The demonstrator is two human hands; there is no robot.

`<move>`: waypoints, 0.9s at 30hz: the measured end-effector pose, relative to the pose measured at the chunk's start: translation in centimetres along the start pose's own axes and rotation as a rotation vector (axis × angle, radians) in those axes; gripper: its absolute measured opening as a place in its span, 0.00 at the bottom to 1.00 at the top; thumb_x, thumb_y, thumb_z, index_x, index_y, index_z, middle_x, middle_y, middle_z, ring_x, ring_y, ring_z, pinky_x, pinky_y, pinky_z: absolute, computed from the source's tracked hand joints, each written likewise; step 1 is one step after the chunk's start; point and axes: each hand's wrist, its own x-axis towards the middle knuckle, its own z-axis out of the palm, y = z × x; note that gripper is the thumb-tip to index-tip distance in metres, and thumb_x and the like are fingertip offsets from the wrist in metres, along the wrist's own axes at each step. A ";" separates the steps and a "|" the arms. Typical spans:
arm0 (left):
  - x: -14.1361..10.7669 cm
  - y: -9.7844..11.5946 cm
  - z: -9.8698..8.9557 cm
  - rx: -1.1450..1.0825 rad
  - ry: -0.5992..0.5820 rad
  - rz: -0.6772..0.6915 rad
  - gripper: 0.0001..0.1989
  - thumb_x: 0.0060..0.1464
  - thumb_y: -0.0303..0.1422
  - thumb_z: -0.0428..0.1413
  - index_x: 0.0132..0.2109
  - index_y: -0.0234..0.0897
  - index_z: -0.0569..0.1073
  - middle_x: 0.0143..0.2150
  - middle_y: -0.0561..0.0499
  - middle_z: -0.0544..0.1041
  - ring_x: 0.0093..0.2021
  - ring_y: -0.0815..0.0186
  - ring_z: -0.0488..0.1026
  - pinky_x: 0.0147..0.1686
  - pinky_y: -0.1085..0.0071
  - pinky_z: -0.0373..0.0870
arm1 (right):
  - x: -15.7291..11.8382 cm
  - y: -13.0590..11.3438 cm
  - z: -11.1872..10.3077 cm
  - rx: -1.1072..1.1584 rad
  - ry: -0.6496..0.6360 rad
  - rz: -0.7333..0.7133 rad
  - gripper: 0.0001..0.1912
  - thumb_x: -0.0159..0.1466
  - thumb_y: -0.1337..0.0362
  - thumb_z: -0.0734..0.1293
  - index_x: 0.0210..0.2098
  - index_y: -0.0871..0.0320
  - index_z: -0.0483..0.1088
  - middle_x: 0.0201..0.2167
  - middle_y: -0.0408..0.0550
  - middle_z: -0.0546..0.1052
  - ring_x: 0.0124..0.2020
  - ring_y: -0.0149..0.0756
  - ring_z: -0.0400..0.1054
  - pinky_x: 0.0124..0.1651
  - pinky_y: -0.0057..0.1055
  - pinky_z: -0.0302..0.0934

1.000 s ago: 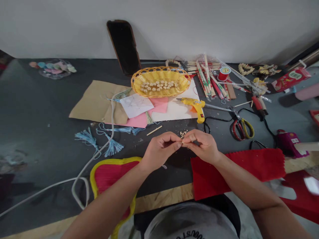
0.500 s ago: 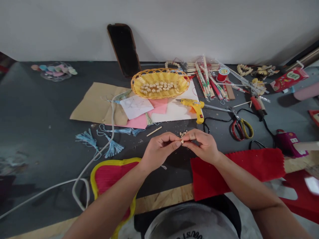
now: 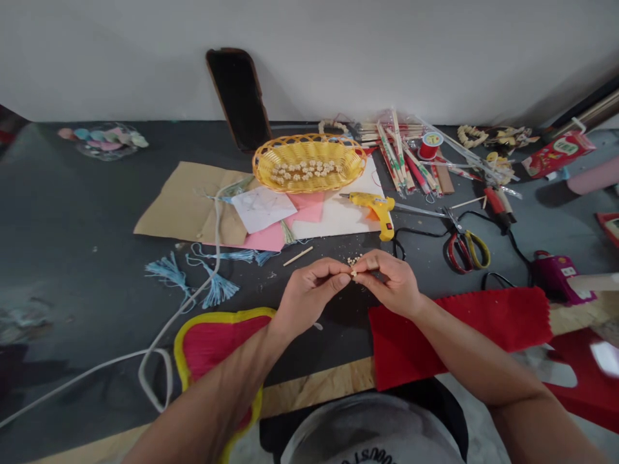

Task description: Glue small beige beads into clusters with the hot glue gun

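Fingertips together, my left hand [image 3: 312, 290] and my right hand [image 3: 389, 280] pinch a small cream-coloured piece [image 3: 354, 273] between them. It is too small and too covered by the fingers to name exactly. Just beyond the fingertips, several tiny cream bits [image 3: 355, 260] lie on the dark table. A yellow woven basket [image 3: 309, 183] farther back holds several small cream flower-like clusters [image 3: 304, 171]. A short wooden stick [image 3: 298, 256] lies left of my hands. Between my hands and the basket, to the right, rests a yellow glue gun [image 3: 374, 203].
Red-and-yellow-handled scissors [image 3: 467, 248] and a black cord lie right. Red felt [image 3: 459, 319] is under my right forearm; a yellow-edged pink piece [image 3: 220, 335] is under the left. Blue tassels [image 3: 220, 290], a white cable [image 3: 162, 335] and a propped phone [image 3: 239, 96] stand left.
Both hands stay together on the small piece, with only slight finger movement. The whole view has shifted a little; nothing else has visibly moved.
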 end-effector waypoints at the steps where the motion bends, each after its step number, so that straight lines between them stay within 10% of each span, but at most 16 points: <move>1: 0.0 -0.1 0.0 -0.019 0.001 -0.007 0.09 0.53 0.36 0.61 0.36 0.35 0.80 0.36 0.48 0.78 0.36 0.66 0.72 0.39 0.72 0.67 | 0.0 0.0 0.0 -0.011 0.007 -0.001 0.03 0.63 0.69 0.67 0.37 0.57 0.72 0.32 0.47 0.78 0.34 0.32 0.73 0.37 0.28 0.69; 27: 0.1 -0.6 -0.1 -0.260 -0.009 -0.151 0.08 0.49 0.36 0.65 0.35 0.36 0.81 0.32 0.51 0.79 0.33 0.69 0.70 0.36 0.74 0.65 | 0.3 -0.2 0.0 -0.007 0.017 0.049 0.02 0.62 0.69 0.67 0.35 0.57 0.70 0.30 0.45 0.75 0.31 0.30 0.70 0.34 0.27 0.67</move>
